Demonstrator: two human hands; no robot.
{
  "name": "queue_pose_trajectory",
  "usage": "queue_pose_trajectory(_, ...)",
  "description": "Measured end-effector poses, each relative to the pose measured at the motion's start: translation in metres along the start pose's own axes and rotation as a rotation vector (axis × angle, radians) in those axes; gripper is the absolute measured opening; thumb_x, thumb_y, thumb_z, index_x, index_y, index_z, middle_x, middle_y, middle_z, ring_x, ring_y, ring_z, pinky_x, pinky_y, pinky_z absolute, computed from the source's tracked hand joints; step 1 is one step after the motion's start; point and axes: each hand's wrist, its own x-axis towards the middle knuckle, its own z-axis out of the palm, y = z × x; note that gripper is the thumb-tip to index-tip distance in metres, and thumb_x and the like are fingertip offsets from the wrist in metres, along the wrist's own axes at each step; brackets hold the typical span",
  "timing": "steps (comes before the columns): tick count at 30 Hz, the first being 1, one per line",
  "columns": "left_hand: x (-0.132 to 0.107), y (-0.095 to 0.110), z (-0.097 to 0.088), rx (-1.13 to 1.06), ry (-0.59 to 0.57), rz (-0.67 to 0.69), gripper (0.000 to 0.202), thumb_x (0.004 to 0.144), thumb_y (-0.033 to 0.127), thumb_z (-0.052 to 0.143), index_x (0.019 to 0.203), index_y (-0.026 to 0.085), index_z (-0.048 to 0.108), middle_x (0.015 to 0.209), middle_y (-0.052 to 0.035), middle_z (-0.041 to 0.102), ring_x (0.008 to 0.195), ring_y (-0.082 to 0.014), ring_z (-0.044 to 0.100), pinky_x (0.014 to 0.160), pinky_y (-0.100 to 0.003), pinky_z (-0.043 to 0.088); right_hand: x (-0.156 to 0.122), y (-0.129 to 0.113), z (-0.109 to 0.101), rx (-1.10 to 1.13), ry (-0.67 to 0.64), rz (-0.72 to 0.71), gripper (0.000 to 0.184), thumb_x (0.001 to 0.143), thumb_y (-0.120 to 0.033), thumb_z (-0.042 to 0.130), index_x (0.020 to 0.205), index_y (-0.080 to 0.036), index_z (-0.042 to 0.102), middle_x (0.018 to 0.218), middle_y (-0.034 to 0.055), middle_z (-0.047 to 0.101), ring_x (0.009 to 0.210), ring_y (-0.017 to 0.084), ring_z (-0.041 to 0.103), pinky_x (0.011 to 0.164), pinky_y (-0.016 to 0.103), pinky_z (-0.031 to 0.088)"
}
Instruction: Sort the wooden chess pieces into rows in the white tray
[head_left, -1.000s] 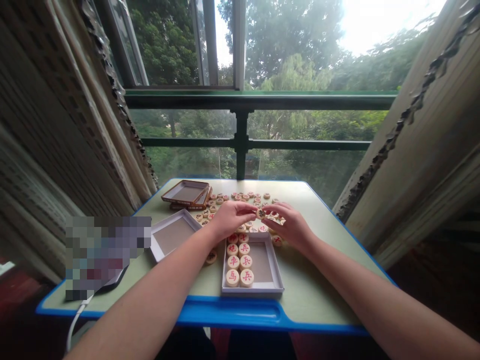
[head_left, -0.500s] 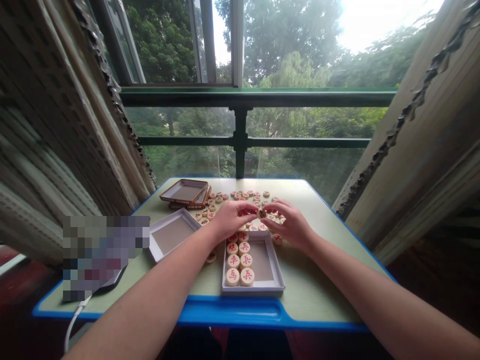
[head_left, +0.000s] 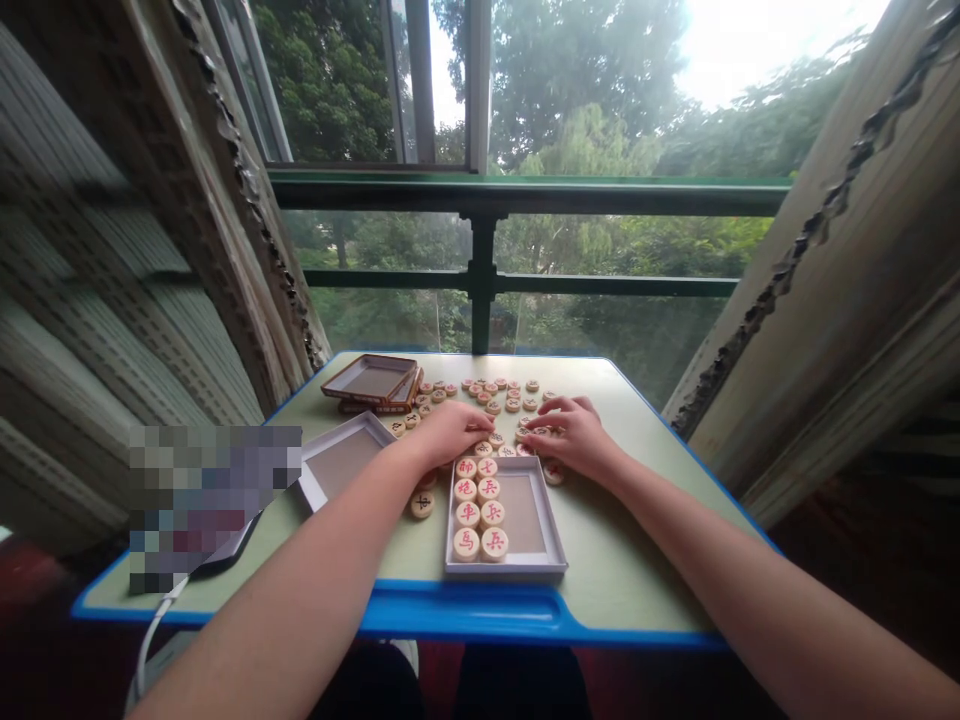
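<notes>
Both forearms stretch forward, left hand and right hand apart, fingers bent.

As I see it, the left hand and the right hand, which held up one piece together at the frame's centre, have now separated, and between them loose pieces became visible. Below, the red characters of two boxed pieces are now uncovered.

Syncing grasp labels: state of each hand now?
Left hand: partly curled, no piece visible in it; open or closed can't be told.
Right hand: at a black-marked piece; can't tell whether gripping it.
</notes>
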Motion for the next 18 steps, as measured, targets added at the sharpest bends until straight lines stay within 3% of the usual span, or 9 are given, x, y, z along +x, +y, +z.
queue_pose_trajectory(5,0.002,-0.005,0.0,0.112,0.124,0.023,0.03,0.075,0.007,0.051,0.093,0.018,0.072,0.106,-0.0052,0.069,0.101,-0.0177,0.062,0.094,-0.03,0.046,0.001,0.0,0.001,0.01,0.021,-0.048,0.027,0.075,-0.045,0.061,0.09,-0.027,0.074,0.1,0.0061,0.064,0.095,0.024,0.05,0.088,0.041,0.04)
queue_pose_trajectory(8,0.004,-0.012,0.002,0.182,0.109,0.019,0.036,0.072,0.002,0.047,0.092,0.018,0.072,0.106,-0.0054,0.069,0.1,-0.0177,0.062,0.093,-0.029,0.046,0.002,0.003,0.001,-0.012,0.006,-0.006,0.028,0.081,-0.038,0.054,0.097,-0.024,0.072,0.104,0.0062,0.066,0.097,0.024,0.052,0.09,0.041,0.04)
queue_pose_trajectory(12,0.004,-0.016,0.002,0.215,0.066,0.02,0.029,0.074,0.007,0.051,0.09,0.018,0.072,0.097,-0.0055,0.071,0.094,-0.018,0.063,0.089,-0.029,0.048,0.004,0.007,0.0,-0.028,-0.064,0.022,0.028,0.083,-0.032,0.05,0.097,-0.021,0.072,0.102,0.007,0.068,0.096,0.024,0.056,0.089,0.039,0.042)
queue_pose_trajectory(18,0.001,-0.006,-0.003,0.255,0.09,-0.031,0.019,0.078,0.019,0.056,0.09,0.018,0.07,0.095,-0.0062,0.069,0.086,-0.0184,0.064,0.082,-0.029,0.05,0.004,0.011,-0.001,-0.022,-0.041,0.034,0.03,0.08,-0.02,0.05,0.103,-0.02,0.069,0.104,0.008,0.067,0.099,0.024,0.058,0.088,0.037,0.045)
